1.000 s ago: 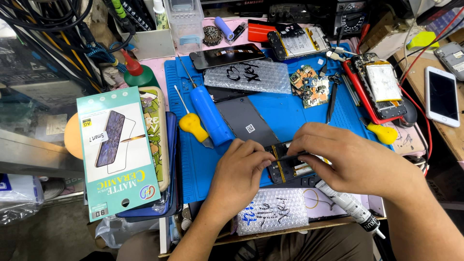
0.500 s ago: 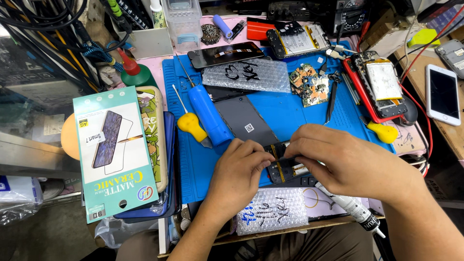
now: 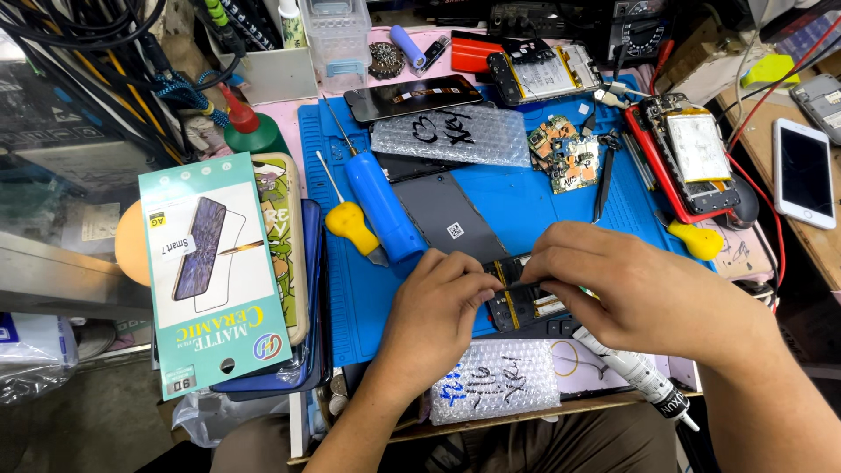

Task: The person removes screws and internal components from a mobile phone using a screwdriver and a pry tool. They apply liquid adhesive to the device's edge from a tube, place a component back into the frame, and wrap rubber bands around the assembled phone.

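Cluttered repair desk [image 3: 613,398] with blue mat [image 3: 534,201], lower centre of frame, left hand [image 3: 434,315] and right hand [image 3: 635,293] both pinched on an opened phone [image 3: 523,305], blue screwdriver [image 3: 381,206] upper left of them

Cluttered wooden workbench [image 3: 810,241], blue mat [image 3: 534,206], brightly lit

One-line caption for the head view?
Both hands, left hand and right hand, work on an opened phone over a blue mat.

Bright even overhead light, sharp, soft shadows.
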